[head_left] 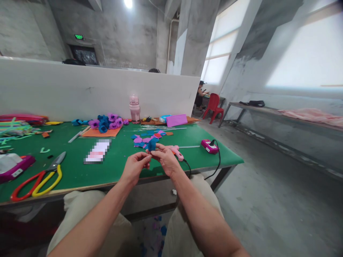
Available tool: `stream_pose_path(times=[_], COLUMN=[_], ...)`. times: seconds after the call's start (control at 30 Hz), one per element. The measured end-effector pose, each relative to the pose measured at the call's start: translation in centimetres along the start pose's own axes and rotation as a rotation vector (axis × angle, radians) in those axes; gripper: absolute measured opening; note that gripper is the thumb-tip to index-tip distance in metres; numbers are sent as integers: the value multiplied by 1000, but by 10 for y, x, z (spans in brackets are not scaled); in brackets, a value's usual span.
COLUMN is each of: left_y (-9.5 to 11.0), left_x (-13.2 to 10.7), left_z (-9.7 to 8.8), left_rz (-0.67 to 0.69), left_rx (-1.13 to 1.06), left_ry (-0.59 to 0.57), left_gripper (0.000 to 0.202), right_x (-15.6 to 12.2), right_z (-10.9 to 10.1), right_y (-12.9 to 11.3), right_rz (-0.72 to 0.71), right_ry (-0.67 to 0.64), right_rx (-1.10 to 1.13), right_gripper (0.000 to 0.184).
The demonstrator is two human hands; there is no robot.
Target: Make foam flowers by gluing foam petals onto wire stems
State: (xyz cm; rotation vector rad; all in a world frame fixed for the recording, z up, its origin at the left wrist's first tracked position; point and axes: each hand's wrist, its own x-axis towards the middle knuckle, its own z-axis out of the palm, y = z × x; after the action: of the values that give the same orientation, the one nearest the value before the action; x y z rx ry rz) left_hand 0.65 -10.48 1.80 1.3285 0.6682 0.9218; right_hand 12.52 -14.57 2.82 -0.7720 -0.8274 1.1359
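The right hand [167,160] is holding a blue flower [152,144] — the left hand [134,165] is pinching narrowly just below it, on what I cannot tell.

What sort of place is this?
Likely a craft workshop: blue and purple artificial flowers, shears and what looks like a glue gun on a green table.
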Motion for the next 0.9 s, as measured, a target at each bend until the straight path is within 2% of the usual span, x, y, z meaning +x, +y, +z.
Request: stream_pose_path(times=[0.1,0.43,0.57,0.73,0.8,0.9], left_y=[-1,0,7,12,10,7], left_x=[1,-1,3,15,18,19], left_z=[-1,2,-9,-32,-36,-36], left_rz=[-4,-23,-69,11,2,-37], left_rx=[-16,-38,39,72,75,59], left_ry=[-1,-2,-66,87,56,-57], left_gripper=[23,26,33,33,32,28], right_x=[0,2,4,-1,-4,-7], right_z=[0,4,0,1,5,10], right_y=[3,10,9,8,8,10], right_rz=[-38,-87,-118,1,58,107], right_ry=[4,111,157,157,143,124], right_rx=[-28,-98,-96,-89,-75,-55], right_gripper=[32,30,33,41,42,41])
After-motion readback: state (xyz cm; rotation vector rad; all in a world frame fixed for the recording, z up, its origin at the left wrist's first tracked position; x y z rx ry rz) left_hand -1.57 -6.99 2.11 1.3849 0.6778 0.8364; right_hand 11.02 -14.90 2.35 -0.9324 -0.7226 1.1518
